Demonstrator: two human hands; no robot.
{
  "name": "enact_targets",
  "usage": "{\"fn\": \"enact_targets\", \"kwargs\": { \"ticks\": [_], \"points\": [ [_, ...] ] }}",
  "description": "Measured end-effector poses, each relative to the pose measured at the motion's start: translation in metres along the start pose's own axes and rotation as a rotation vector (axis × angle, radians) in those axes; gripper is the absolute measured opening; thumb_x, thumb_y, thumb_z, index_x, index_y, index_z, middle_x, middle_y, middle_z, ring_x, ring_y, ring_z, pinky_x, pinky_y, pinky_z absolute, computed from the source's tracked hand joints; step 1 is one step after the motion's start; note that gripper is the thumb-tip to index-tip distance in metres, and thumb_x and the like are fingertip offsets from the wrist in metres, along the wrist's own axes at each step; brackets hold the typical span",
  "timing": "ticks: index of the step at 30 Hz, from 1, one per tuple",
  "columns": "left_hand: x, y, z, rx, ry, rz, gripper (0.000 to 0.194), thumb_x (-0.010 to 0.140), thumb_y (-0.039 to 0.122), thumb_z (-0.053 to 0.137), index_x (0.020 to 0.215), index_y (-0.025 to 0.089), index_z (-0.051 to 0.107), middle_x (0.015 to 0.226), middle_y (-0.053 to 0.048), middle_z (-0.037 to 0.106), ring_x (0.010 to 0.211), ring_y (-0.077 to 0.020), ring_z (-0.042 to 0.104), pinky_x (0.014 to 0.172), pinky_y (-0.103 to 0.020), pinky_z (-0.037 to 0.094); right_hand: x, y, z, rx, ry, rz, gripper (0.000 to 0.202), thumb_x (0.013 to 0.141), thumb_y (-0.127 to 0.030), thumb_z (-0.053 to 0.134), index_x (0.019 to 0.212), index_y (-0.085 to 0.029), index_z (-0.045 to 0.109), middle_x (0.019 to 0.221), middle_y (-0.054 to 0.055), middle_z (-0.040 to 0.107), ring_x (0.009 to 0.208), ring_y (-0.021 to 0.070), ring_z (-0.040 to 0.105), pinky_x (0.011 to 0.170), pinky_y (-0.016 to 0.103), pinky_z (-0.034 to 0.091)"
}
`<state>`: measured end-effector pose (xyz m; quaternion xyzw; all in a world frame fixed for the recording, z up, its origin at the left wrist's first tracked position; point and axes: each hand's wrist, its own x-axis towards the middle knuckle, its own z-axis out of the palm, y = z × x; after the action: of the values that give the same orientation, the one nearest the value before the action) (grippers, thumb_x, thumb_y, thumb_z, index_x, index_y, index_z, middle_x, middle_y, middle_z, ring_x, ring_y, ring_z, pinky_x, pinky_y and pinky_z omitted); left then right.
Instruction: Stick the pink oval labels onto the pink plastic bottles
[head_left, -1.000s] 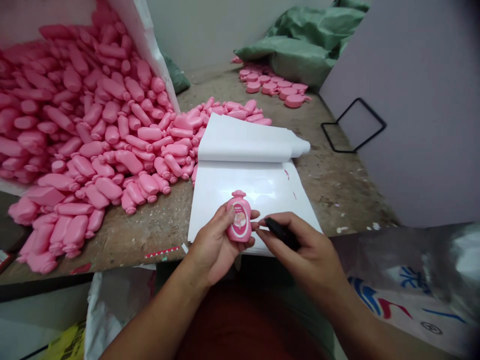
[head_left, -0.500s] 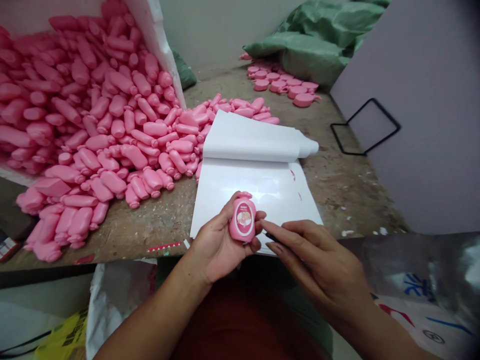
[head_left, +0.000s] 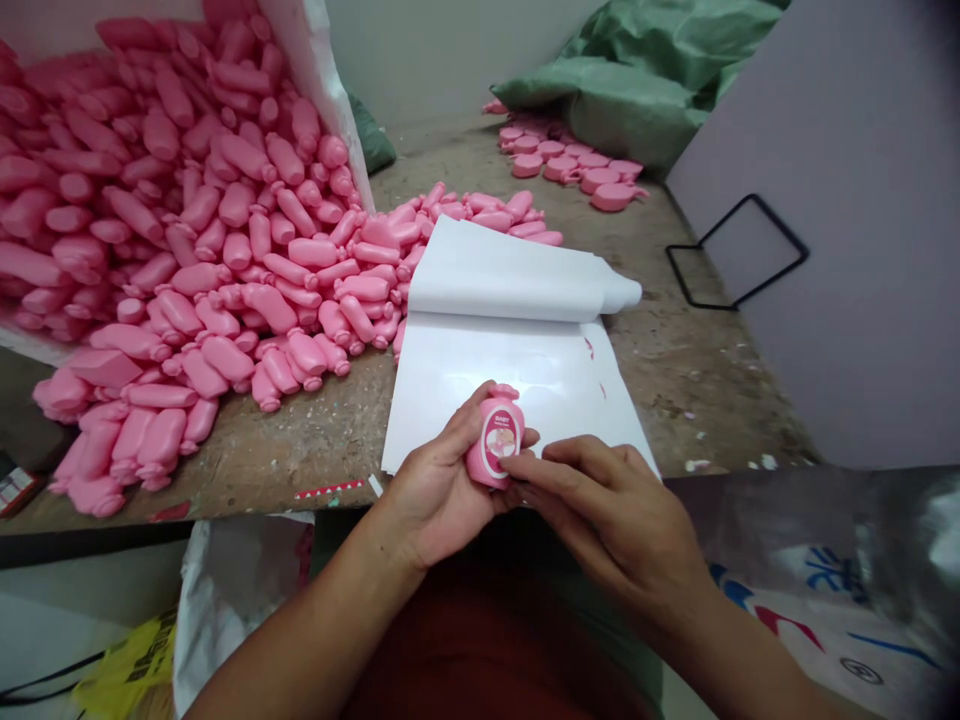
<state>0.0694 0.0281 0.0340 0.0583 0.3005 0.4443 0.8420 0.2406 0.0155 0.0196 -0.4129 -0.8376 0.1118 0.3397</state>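
The right hand has closed in on the pink bottle. Half a second ago its index finger stood off to the bottle's side; now the fingertip lies against the lower right edge of the oval label. The black tool visible earlier in that hand is no longer in sight; whether the fingers retain it cannot be told. The left hand has its fingers wrapped around the bottle, which is held above the near edge of the white sheets on the worktop, label outward. In the inspector's judgement, the label is already placed and the work has passed to pressing its edge flat.
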Motion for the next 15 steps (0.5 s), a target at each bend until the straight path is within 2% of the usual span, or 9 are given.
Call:
{"fn": "enact_targets", "kwargs": {
  "ticks": [5, 7, 9, 11, 13, 15],
  "points": [
    [0.000, 0.001, -0.002, 0.030, -0.043, 0.019, 0.023, 0.096, 0.028, 0.057, 0.118, 0.027, 0.063, 0.095, -0.004, 0.062, 0.081, -0.0127, 0.061, 0.067, -0.021, 0.047, 0.008, -0.003, -0.006, 0.466, -0.184, 0.292, 0.026, 0.099, -0.027, 0.050, 0.114, -0.030, 0.072, 0.094, 0.003, 0.071, 0.087, 0.0175, 0.069, 0.074, 0.029, 0.055],
    [0.000, 0.002, -0.003, 0.025, -0.031, 0.018, 0.024, 0.095, 0.028, 0.058, 0.118, 0.027, 0.063, 0.095, -0.004, 0.061, 0.081, -0.0121, 0.060, 0.065, -0.020, 0.046, 0.010, -0.003, -0.011, 0.563, -0.242, 0.348, 0.027, 0.101, -0.030, 0.048, 0.115, -0.029, 0.071, 0.101, 0.004, 0.072, 0.094, 0.0182, 0.070, 0.080, 0.030, 0.056],
    [0.001, 0.002, -0.004, 0.011, -0.011, 0.011, 0.023, 0.096, 0.028, 0.057, 0.118, 0.027, 0.063, 0.095, -0.003, 0.062, 0.079, -0.0121, 0.061, 0.063, -0.020, 0.045, 0.010, -0.002, -0.015, 0.492, -0.248, 0.338, 0.026, 0.100, -0.032, 0.050, 0.118, -0.029, 0.069, 0.104, 0.004, 0.073, 0.094, 0.0190, 0.070, 0.079, 0.030, 0.056],
    [0.002, 0.001, -0.004, -0.011, 0.013, -0.005, 0.023, 0.097, 0.030, 0.056, 0.118, 0.026, 0.063, 0.095, -0.004, 0.063, 0.078, -0.0124, 0.062, 0.063, -0.021, 0.045, 0.007, 0.000, -0.017, 0.311, -0.184, 0.274, 0.025, 0.096, -0.031, 0.057, 0.118, -0.030, 0.069, 0.092, 0.003, 0.072, 0.080, 0.0186, 0.067, 0.070, 0.030, 0.053],
    [0.003, -0.001, -0.004, -0.036, 0.044, -0.035, 0.023, 0.097, 0.031, 0.056, 0.117, 0.022, 0.064, 0.096, -0.005, 0.064, 0.077, -0.0132, 0.062, 0.065, -0.023, 0.047, 0.005, 0.002, -0.015, 0.148, -0.093, 0.167, 0.025, 0.093, -0.023, 0.060, 0.115, -0.029, 0.071, 0.079, 0.002, 0.067, 0.067, 0.0175, 0.061, 0.062, 0.030, 0.049],
    [0.004, -0.003, -0.002, -0.064, 0.068, -0.059, 0.025, 0.097, 0.032, 0.057, 0.115, 0.018, 0.065, 0.096, -0.007, 0.065, 0.078, -0.0140, 0.063, 0.069, -0.025, 0.049, 0.004, 0.003, -0.009, 0.056, -0.025, 0.051, 0.031, 0.091, -0.013, 0.054, 0.112, -0.027, 0.072, 0.078, 0.002, 0.066, 0.067, 0.0176, 0.060, 0.060, 0.030, 0.047]
  ]
}}
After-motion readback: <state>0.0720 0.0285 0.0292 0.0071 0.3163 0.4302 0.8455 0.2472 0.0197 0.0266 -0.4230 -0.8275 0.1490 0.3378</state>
